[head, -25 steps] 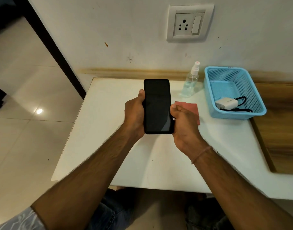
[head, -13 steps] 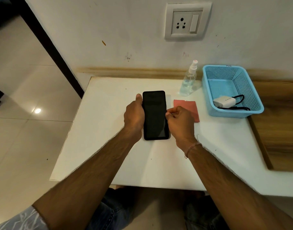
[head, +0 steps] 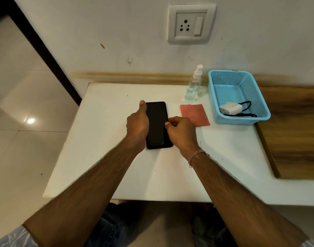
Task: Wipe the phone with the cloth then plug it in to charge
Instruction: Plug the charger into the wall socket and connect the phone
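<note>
My one phone (head: 157,125) lies flat on the white bench (head: 102,139), its screen dark. My left hand (head: 137,123) grips its left edge, thumb up at the top corner. My right hand (head: 182,130) is curled at its right edge; whether it pinches the phone I cannot tell. Just right of that lies one red cloth (head: 195,113). Behind it stands one clear spray bottle (head: 193,86). One blue basket (head: 257,97) holds one white charger (head: 231,108) and one black cable (head: 247,114); the charger's print is too small to read. One socket (head: 190,24) is on the wall.
</note>
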A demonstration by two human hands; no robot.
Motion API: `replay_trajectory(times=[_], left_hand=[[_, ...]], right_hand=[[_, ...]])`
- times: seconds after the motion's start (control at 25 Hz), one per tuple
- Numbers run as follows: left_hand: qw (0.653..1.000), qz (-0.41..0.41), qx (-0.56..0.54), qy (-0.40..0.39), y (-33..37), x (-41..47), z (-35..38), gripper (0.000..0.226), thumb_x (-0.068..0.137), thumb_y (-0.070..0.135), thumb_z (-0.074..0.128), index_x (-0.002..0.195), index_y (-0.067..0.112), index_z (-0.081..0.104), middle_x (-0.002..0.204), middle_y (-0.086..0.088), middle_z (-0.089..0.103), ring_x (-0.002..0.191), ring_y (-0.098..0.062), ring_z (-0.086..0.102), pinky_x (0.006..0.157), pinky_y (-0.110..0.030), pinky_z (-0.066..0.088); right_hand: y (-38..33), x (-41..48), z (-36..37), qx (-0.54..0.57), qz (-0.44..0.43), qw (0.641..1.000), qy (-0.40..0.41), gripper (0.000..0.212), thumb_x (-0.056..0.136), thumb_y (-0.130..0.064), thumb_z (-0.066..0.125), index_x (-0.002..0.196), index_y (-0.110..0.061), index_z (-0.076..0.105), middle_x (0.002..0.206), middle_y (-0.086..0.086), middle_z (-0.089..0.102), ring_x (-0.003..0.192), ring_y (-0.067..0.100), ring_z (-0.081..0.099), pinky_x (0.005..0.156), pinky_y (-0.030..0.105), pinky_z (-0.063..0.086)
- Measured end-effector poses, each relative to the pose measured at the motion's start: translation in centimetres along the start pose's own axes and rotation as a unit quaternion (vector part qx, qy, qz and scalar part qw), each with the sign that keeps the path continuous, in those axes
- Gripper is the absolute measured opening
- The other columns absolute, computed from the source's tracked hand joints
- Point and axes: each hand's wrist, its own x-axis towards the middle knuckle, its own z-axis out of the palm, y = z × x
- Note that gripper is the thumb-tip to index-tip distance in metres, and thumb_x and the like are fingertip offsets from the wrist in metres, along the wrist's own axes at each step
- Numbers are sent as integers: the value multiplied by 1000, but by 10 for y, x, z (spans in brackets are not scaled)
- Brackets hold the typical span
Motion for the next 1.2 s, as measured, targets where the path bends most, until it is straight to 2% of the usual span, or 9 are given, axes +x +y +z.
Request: replay_trajectory(times=[0.2, 0.28, 0.36, 0.52, 0.68, 0.8, 0.92, 1.04, 1.2], left_hand=[[998, -2, 63, 30, 4, -11, 7, 57, 98, 55, 49, 134, 12, 57, 137, -11, 55, 125, -31, 52, 109, -49, 42], [981, 77, 165, 59, 4, -25, 14, 56, 97, 50, 53, 142, 17, 51, 145, -10, 43, 134, -32, 38, 112, -49, 35], [965, 182, 179, 59, 9, -41, 30, 51, 93, 44, 62, 138, 22, 53, 142, -7, 45, 133, -28, 37, 111, -45, 33], [938, 295, 150, -105, 44, -63, 85, 31, 90, 29, 69, 119, 19, 65, 120, 2, 65, 109, -15, 60, 90, -30, 48], [864, 347, 287, -227, 76, -70, 142, 30, 89, 27, 71, 111, 8, 67, 110, -5, 70, 101, -20, 64, 85, -33, 53], [770, 362, 464, -248, 87, -58, 172, 32, 87, 40, 73, 96, 11, 64, 95, -2, 65, 92, -20, 60, 75, -32, 47], [677, 380, 589, -225, 87, -46, 190, 33, 94, 49, 59, 103, 17, 57, 101, 0, 60, 95, -19, 52, 93, -38, 38], [647, 368, 631, -219, 82, -40, 201, 30, 97, 48, 50, 100, 19, 53, 95, -1, 57, 101, -22, 49, 112, -51, 24], [603, 364, 678, -208, 79, -34, 211, 24, 94, 40, 51, 106, 19, 55, 88, -1, 53, 110, -26, 51, 117, -59, 14]], right_hand=[[-3, -6, -27, 11, -10, 999, -37, 37, 90, -25, 63, 125, -13, 60, 117, 1, 65, 104, 16, 61, 84, 20, 42], [-2, -2, -62, 25, -53, 998, 22, 27, 85, -22, 65, 112, -19, 66, 103, -2, 69, 93, 14, 65, 84, 25, 50], [-3, 10, -106, 46, -76, 994, 64, 23, 81, -18, 66, 103, -23, 68, 94, -4, 70, 87, 16, 67, 85, 38, 55], [-4, 53, -183, -53, -110, 990, 69, 19, 78, -18, 69, 96, -26, 69, 88, -8, 71, 78, 8, 66, 83, 38, 57], [-6, 89, -226, -247, -91, 963, -63, 38, 74, -22, 78, 110, -25, 66, 110, -4, 68, 96, 10, 63, 84, 25, 48], [-6, 103, -230, -376, -64, 906, -183, 56, 76, -26, 77, 127, -21, 57, 125, -5, 60, 114, 17, 55, 96, 29, 44], [-4, 107, -227, -438, -71, 864, -238, 56, 76, -35, 76, 126, -18, 59, 122, -5, 62, 112, 17, 57, 98, 31, 44], [-1, 109, -224, -455, -81, 855, -236, 46, 75, -31, 74, 119, -19, 63, 113, -1, 66, 103, 19, 60, 93, 33, 48], [7, 111, -216, -493, -95, 837, -216, 44, 78, -30, 70, 121, -24, 60, 111, 1, 65, 102, 23, 60, 95, 40, 49]])
